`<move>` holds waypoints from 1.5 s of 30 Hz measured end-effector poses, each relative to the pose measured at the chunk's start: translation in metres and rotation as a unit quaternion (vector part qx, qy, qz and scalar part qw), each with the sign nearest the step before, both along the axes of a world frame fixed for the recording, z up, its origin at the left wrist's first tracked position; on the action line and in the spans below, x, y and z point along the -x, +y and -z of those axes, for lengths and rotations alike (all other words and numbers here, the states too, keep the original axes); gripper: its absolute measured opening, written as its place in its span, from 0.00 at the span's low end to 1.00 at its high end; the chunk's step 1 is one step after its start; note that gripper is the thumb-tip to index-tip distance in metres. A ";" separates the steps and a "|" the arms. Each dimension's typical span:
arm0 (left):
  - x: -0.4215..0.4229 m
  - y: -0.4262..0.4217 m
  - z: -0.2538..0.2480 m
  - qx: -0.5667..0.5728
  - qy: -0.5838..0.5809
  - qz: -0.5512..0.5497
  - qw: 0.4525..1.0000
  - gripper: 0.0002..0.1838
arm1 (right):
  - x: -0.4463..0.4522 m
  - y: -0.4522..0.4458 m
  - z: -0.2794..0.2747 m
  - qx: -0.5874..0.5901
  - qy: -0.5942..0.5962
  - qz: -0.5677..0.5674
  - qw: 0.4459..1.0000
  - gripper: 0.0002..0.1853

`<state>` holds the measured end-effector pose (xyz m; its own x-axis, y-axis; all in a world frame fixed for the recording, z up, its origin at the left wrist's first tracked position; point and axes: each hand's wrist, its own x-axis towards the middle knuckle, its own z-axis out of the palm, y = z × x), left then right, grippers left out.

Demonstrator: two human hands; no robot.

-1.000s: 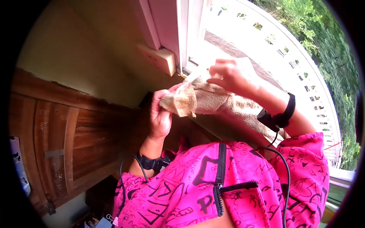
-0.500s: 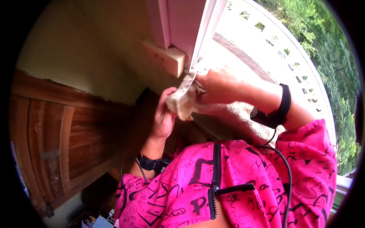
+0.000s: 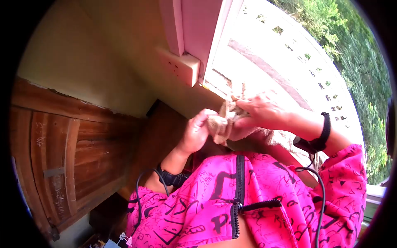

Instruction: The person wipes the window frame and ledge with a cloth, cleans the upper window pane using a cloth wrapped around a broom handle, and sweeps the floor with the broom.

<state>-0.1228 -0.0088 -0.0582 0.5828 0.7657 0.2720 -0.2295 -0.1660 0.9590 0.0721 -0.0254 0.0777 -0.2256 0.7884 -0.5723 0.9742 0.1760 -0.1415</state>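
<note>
A beige towel-like cloth is bunched between my two hands, in front of the window sill. My left hand grips its left end with fingers and thumb pressed together. On the other side, my right hand is closed on the gathered cloth, with part of it sticking up past the fingertips. More of the cloth hangs under my right forearm, partly hidden by it. Both hands are slightly away from the corner of the window frame.
A socket box is on the wall left of the frame. The sill runs below the window opening. A white railing and trees stand outside. Wooden panelling is at the left. Cables run from both wrist straps.
My right hand was at the frame corner with the cloth half a second ago; it has come down and right. My left hand has shifted right, and the cloth is more bunched.
</note>
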 end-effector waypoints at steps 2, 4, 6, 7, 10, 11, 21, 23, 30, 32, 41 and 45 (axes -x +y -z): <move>0.007 0.006 -0.012 0.035 0.011 -0.076 0.996 0.09 | 0.001 0.013 0.011 -0.139 0.052 -0.048 0.988 0.37; 0.015 0.013 -0.009 0.092 -0.032 -0.091 0.991 0.09 | -0.003 0.026 0.014 -0.287 0.068 -0.153 0.943 0.35; 0.017 0.016 -0.010 0.100 -0.040 -0.085 0.991 0.08 | -0.004 0.038 0.026 -0.329 0.091 -0.170 0.925 0.36; 0.018 0.015 -0.009 0.100 -0.038 -0.090 0.990 0.07 | -0.003 0.038 0.031 -0.365 0.112 -0.186 0.905 0.37; 0.018 0.014 -0.006 0.090 -0.010 -0.085 0.992 0.05 | -0.007 0.034 0.031 -0.352 0.103 -0.150 0.918 0.35; 0.011 0.010 -0.009 0.081 -0.009 -0.086 0.993 0.05 | -0.010 0.029 0.026 -0.343 0.113 -0.124 0.924 0.34; 0.004 0.013 -0.020 0.173 -0.019 -0.051 0.983 0.07 | 0.015 0.035 0.041 -0.208 0.193 -0.033 0.958 0.24; 0.007 0.013 -0.020 0.123 -0.004 -0.073 0.990 0.08 | 0.014 0.034 0.063 -0.294 0.202 -0.039 0.933 0.26; 0.023 0.020 -0.009 0.071 0.022 -0.095 0.993 0.12 | 0.016 0.049 0.035 -0.303 0.171 -0.120 0.930 0.40; 0.019 0.027 -0.013 0.082 -0.003 -0.115 0.990 0.11 | 0.010 0.062 0.042 -0.361 0.151 -0.156 0.907 0.41; 0.016 0.023 -0.002 0.027 0.050 -0.139 0.989 0.07 | 0.019 0.051 0.078 -0.169 0.363 -0.029 0.916 0.20; 0.011 0.011 -0.016 -0.057 0.109 -0.095 0.988 0.05 | -0.008 0.003 0.050 -0.119 0.348 0.035 0.929 0.17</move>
<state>-0.1341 0.0022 -0.0418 0.4860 0.8384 0.2470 0.0256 -0.2961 0.9548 0.0802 -0.0227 0.0278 -0.4193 0.9007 -0.1140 0.6709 0.2228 -0.7073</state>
